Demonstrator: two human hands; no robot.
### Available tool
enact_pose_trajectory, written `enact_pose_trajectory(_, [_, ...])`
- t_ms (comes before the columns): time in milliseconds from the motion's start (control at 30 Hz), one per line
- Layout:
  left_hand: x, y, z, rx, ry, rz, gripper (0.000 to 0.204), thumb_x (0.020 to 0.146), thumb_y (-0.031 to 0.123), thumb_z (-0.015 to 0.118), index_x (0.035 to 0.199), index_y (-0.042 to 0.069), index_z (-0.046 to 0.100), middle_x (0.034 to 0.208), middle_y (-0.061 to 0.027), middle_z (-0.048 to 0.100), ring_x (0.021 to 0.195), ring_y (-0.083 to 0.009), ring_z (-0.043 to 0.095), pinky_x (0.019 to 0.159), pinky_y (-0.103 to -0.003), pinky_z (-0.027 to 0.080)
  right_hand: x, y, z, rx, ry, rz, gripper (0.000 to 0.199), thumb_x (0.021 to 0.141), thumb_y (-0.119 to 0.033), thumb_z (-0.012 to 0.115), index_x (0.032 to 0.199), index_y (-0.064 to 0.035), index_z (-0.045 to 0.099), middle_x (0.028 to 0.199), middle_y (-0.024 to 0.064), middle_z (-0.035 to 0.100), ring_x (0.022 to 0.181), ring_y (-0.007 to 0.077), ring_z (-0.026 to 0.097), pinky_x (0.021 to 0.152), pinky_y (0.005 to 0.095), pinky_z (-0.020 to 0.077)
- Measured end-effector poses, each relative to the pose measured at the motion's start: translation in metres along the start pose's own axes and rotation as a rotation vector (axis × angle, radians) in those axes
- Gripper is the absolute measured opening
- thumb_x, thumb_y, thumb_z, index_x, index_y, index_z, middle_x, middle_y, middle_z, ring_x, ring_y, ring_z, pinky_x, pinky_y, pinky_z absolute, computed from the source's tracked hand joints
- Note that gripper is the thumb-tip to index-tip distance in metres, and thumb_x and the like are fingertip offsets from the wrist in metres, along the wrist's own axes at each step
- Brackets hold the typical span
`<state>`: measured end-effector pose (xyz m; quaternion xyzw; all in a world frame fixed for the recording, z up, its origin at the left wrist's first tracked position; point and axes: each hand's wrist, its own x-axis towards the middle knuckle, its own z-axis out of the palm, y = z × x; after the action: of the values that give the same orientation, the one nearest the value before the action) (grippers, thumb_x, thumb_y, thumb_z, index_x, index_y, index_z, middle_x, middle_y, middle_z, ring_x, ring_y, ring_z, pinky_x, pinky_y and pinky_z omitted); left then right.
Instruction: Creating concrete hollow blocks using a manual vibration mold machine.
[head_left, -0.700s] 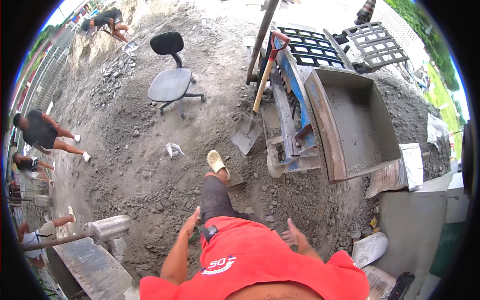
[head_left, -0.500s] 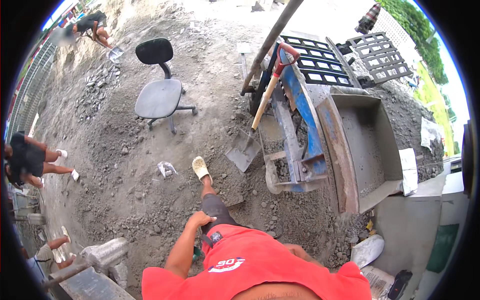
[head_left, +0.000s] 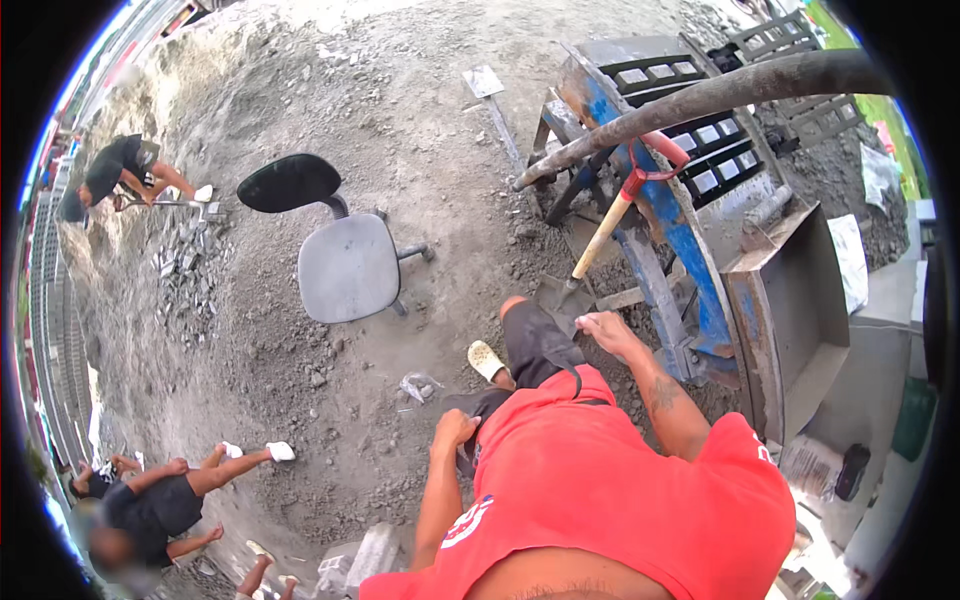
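My left hand is beside the leg of my dark shorts, its fingers curled inward. Whether it grips the cloth is hidden. Ahead of my body on the right, my right hand has its fingers bent together; I cannot make out anything in it. Just beyond that hand leans a shovel with a wooden shaft and red handle, its blade on the ground, and neither hand touches it. Below one bent knee shows a cream clog on the gravelly ground.
A blue-and-rusty metal frame with a grey trough stands at right. A thick pole crosses above it. An office chair is ahead left. Other people are at left, near broken rubble.
The view has turned and shifted. My right hand, mostly hidden behind my shirt before, now shows out in front. One knee has come forward, and the shovel is closer.
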<state>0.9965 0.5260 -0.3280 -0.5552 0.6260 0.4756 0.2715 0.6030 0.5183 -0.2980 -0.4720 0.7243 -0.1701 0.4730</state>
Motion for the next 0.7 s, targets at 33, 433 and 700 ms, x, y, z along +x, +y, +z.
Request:
enact_pose_trajectory(33, [0.004,0.006,-0.030,-0.028,-0.001,0.068,0.036,0.080,0.036,0.057,0.091,0.003,0.066,0.092,-0.0237,0.061,0.091,-0.0377,0.058,0.079,-0.044,0.046,0.032,-0.014,-0.004,0.050,0.022,-0.040,0.039,0.088,-0.036,0.044,0.094,-0.0027,0.062,0.081,0.0175,0.063,0.081,0.0299,0.061,0.071,0.0365,0.0454])
enact_pose_trajectory(433, [0.166,0.059,-0.371,-0.227,0.379,0.017,0.033,0.083,0.025,0.056,0.103,0.000,0.062,0.095,-0.0180,0.064,0.090,-0.0280,0.062,0.079,-0.034,0.046,0.369,-0.192,-0.056,-0.262,-0.217,-0.087,0.045,0.089,-0.041,0.041,0.095,-0.0015,0.061,0.091,0.0224,0.062,0.089,0.0395,0.057,0.074,0.0463,0.0448])
enact_pose_trajectory(700, [0.257,0.176,-0.587,-0.333,0.316,0.120,0.049,0.082,0.030,0.059,0.118,-0.003,0.052,0.112,-0.0222,0.058,0.104,-0.0280,0.058,0.088,-0.033,0.043,0.497,-0.289,-0.207,0.172,0.552,-0.257,0.032,0.088,-0.028,0.047,0.094,-0.0014,0.063,0.093,0.0201,0.062,0.092,0.0336,0.058,0.081,0.0406,0.0444])
